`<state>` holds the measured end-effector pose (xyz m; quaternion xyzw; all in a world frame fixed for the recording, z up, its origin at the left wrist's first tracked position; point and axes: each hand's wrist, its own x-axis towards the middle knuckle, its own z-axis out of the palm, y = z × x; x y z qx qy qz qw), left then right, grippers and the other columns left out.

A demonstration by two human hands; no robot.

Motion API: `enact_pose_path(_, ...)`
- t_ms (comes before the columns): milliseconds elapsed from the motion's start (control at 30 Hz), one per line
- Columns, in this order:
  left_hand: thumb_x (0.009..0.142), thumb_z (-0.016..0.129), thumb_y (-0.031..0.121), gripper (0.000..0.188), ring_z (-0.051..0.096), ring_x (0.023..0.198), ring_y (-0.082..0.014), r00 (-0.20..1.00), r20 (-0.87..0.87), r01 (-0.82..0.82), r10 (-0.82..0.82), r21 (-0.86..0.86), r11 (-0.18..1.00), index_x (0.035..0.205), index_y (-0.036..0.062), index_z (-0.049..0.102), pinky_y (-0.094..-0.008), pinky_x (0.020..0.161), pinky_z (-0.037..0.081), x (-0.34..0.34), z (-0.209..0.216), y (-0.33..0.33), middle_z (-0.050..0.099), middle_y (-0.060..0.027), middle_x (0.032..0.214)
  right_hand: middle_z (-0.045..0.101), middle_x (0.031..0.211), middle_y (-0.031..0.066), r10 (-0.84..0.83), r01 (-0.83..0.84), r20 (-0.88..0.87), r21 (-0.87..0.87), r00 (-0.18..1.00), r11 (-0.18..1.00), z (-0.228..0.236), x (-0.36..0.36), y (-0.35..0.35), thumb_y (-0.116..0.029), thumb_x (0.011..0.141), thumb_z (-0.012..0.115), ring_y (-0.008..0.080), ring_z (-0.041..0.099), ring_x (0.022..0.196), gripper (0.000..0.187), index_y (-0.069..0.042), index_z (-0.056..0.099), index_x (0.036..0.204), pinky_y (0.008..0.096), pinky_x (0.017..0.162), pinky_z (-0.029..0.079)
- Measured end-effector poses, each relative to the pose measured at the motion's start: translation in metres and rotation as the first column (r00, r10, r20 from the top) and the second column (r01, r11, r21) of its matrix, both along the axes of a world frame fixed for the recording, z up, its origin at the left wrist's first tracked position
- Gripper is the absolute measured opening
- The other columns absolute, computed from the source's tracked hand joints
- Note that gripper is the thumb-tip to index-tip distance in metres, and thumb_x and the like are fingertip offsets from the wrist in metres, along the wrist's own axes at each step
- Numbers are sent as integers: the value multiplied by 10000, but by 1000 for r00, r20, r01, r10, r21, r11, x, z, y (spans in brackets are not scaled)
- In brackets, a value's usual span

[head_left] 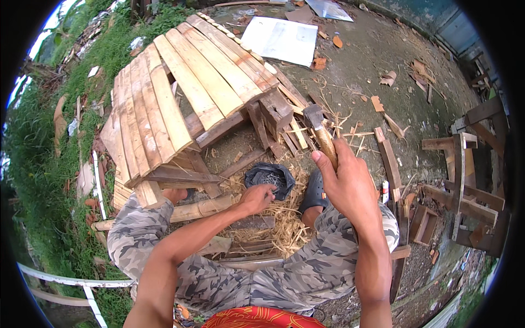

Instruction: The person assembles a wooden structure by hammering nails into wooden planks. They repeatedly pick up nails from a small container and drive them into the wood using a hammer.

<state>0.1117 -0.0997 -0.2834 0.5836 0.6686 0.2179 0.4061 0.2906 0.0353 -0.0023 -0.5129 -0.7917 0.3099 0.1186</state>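
Note:
My right hand (353,177) is wrapped round the wooden handle of a hammer (326,143), its metal head raised and pointing away from me. At the near edge of a black plastic bag (252,174) is my left hand (258,200), its fingers curled together; anything between them is too small to make out. Loose nails (272,179) lie inside the opened bag. Beyond my left arm stands a slatted wooden bench-like piece (205,90), with pale boards laid side by side over a darker frame and a gap between two of them.
Wood shavings (290,232) and offcuts cover the ground between my legs. A narrow timber (389,161) lies to the right. Wooden frames (462,180) stand at the far right. A white sheet (280,40) lies on the concrete beyond, and grass (65,142) grows at left.

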Motion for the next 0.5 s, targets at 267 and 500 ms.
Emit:
enact_pose_path(267, 916, 681, 170, 153, 720, 807, -332, 960, -171, 265, -221, 303, 916, 1004, 59, 741, -436, 721, 572, -40, 213, -9, 750, -109, 912, 663, 757, 327, 1, -3, -142, -8, 990, 1000, 7, -25, -3, -340, 1028, 619, 536, 666, 772, 393, 50, 588, 1067, 571, 685, 500)
enact_pose_path(500, 923, 739, 198, 171, 703, 832, -199, 913, -142, -172, 384, 718, 675, 970, 33, 746, -356, 744, 539, -149, 299, 42, 749, -103, 876, 644, 752, 252, -9, 17, -238, 29, 971, 999, 1, -49, 2, -384, 1037, 617, 377, 619, 686, 425, 42, 607, 1051, 481, 655, 481)
